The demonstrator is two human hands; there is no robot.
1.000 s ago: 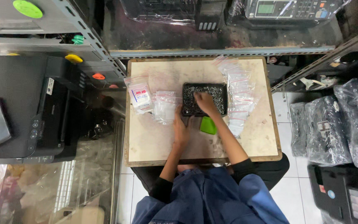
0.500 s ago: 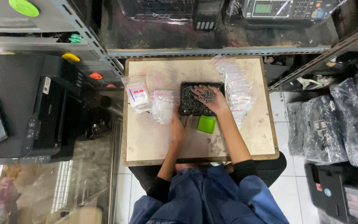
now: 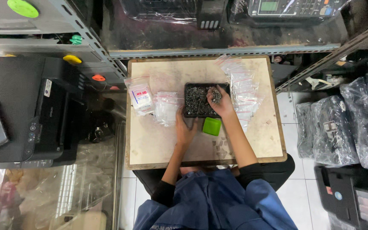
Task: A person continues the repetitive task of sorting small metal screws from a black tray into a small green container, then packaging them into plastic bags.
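Blue cloth of the person's top is filling the near edge of the view, and from it both forearms are reaching out over the pale desk (image 3: 150, 145). Nearest, the left hand (image 3: 185, 131) is lying flat with its fingers spread, fingertips touching the near rim of the black tray (image 3: 191, 111), as if steadying it. Just beside it, to the right, a small green box (image 3: 211, 126) is sitting on the desk, close under the right wrist. Farther out, the right hand (image 3: 219, 101) is cupping a loose heap of small dark metal parts (image 3: 216, 96) above the tray's right half; its fingers are curled around them, not pinching any single piece. More of those parts are lying in the tray, directly under and left of that hand. Judging from this, the handful looks risky: a tilt of the palm could be spilling pieces over the tray's far or right rim into the clear bags (image 3: 243, 87) lying just beside it. A nudge from the wrist could also be shoving the green box. More clear bags (image 3: 166, 106) are lying left of the tray, one with a label (image 3: 141, 97).
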